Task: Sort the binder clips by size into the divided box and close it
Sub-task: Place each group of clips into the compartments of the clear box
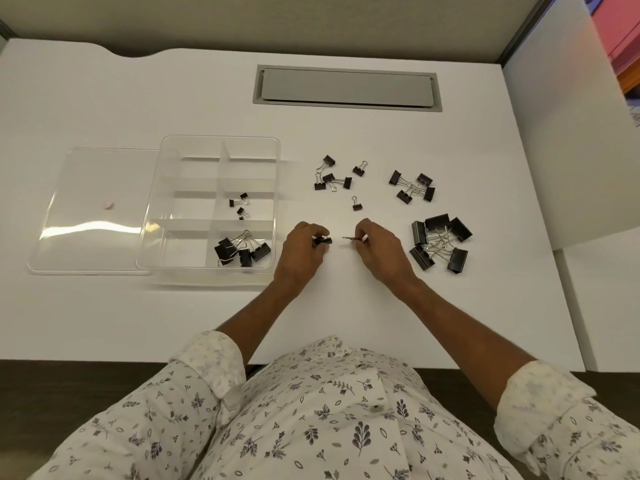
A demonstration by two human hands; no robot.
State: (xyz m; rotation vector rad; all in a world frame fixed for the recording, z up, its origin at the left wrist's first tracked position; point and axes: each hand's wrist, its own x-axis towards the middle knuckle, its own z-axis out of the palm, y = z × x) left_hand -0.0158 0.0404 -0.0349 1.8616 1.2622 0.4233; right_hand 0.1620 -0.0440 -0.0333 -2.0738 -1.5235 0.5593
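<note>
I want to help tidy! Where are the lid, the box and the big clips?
lid [91,220]: head view, flat middle.
box [277,188]: head view, right wall.
big clips [438,221]: head view, far clip's black body.

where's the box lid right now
In the head view the clear lid lies flat on the white desk at the far left, its right edge overlapping the left side of the divided box.

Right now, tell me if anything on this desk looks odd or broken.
One thing: the left hand grips a black clip, while the right hand pinches a silver wire with a gap between the two. It looks like a handle detached from its clip, though it is too small to be sure. Nothing else stands out.
</note>
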